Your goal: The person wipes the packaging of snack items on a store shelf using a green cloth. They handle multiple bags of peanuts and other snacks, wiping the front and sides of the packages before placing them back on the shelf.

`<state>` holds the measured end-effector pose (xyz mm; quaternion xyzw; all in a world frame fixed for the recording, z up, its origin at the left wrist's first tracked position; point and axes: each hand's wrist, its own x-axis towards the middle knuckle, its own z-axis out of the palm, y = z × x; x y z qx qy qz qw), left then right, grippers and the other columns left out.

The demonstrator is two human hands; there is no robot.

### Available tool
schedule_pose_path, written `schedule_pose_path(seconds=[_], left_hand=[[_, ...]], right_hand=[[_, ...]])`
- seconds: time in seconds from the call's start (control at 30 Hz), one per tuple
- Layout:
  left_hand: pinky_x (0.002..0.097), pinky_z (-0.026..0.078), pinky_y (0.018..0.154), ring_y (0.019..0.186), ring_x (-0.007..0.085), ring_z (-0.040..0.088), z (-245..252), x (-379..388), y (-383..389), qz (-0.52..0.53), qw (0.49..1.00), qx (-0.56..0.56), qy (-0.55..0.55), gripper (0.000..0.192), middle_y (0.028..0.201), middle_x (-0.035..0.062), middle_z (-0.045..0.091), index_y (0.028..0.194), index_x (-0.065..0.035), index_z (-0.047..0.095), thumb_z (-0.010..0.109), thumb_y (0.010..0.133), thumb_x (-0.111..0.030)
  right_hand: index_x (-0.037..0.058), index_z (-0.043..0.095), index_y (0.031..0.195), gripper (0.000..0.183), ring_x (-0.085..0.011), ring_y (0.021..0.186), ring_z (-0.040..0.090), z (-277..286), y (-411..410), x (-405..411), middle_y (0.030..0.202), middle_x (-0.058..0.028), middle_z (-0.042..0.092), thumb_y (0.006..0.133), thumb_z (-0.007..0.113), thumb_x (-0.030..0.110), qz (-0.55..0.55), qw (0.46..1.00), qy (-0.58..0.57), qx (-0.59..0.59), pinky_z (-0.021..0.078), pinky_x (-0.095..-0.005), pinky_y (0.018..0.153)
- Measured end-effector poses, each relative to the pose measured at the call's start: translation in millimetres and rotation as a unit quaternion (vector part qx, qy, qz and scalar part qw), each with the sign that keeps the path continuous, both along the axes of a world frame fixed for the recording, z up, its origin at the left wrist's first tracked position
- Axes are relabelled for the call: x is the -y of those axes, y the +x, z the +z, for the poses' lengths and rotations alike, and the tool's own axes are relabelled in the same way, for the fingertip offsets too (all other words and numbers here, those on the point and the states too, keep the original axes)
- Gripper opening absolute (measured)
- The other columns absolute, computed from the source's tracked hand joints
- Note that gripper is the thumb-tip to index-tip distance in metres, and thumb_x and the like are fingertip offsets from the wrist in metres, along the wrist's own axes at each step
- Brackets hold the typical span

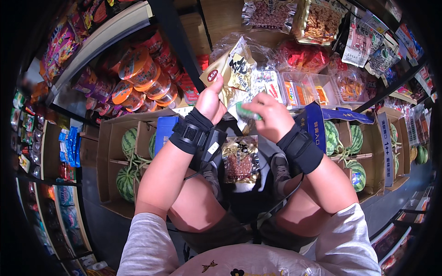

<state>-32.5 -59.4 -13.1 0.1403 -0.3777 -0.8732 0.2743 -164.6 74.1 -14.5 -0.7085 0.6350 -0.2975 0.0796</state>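
Note:
My left hand (211, 102) grips the left edge of a gold and silver snack pouch (240, 76), thumb on its front. The pouch is held up, tilted, in front of the shelf. A bunched green cloth or pad (247, 111) is pinched in my right hand (271, 115), over the pouch's lower right part. Blur hides whether the two touch. Below my hands, between my shoes, lies another pouch (240, 160) with reddish-brown peanuts showing through its front. Both my wrists wear black bands, and a small black device sits by the left one.
Cardboard boxes of watermelons flank my legs, one at the left (107, 165) and others at the right (369, 155). Orange-lidded tubs (138, 69) crowd the left shelf. Ahead, a wooden shelf bears bagged snacks (321, 24) and a clear plastic bin (309, 89). A dark shelf post (179, 45) rises beside the pouch.

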Motion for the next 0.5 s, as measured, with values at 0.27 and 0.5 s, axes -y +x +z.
schedule_pose_path(seconds=[0.27, 0.5], left_hand=[[0.0400, 0.042, 0.098, 0.114, 0.0232, 0.052, -7.5, -5.8, -6.9, 0.020, 0.999, 0.042, 0.023, 0.044, 0.126, 0.0123, 0.051, 0.130, -0.0011, 0.040, 0.034, 0.100, -0.033], [0.0431, 0.040, 0.101, 0.118, 0.0269, 0.050, -2.3, 1.4, 2.7, 0.014, 0.999, 0.043, -0.001, 0.049, 0.131, 0.0137, 0.048, 0.137, -0.0035, 0.033, 0.030, 0.100, -0.036]], right_hand=[[0.0085, 0.063, 0.105, 0.042, -0.0314, 0.096, 0.053, -22.2, -4.9, 3.4, 0.092, -0.0113, 0.053, 0.064, 0.060, -0.002, 0.049, 0.998, 0.044, 0.025, 0.0453, -0.0391, 0.085], [0.0081, 0.066, 0.104, 0.040, -0.0318, 0.086, 0.059, -24.7, -23.5, 1.4, 0.089, -0.0153, 0.058, 0.068, 0.055, -0.005, -0.008, 0.994, 0.084, 0.075, 0.0482, -0.0394, 0.080]])
